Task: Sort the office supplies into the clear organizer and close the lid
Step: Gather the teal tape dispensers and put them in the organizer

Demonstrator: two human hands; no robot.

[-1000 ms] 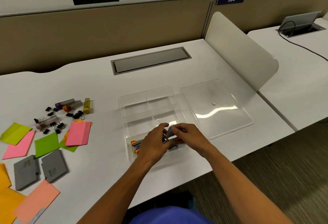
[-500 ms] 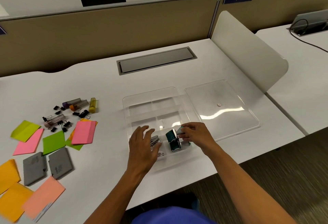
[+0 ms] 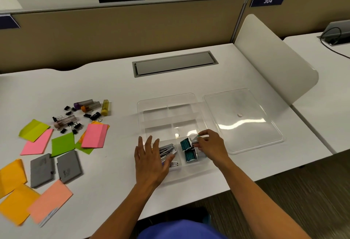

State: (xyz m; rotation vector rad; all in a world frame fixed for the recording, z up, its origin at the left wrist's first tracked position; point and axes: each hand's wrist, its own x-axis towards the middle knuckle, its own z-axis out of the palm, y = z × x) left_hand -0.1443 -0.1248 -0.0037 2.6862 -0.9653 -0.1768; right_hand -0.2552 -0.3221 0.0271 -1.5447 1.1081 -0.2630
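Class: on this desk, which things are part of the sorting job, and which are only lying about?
Job:
clear organizer
lid
teal items
binder clips
sticky notes
grey cases
tubes

Lying about:
cable hatch
white divider
304 sign

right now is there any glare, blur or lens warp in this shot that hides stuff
Head view: ceiling-light glare streaks across the clear lid and glints in the organizer, whose clear walls are hard to trace. The partition edges bow from wide-angle distortion. The paper notes at the lower left are slightly smeared. The teal items the right hand pinches stay readable; the left hand hovers open.
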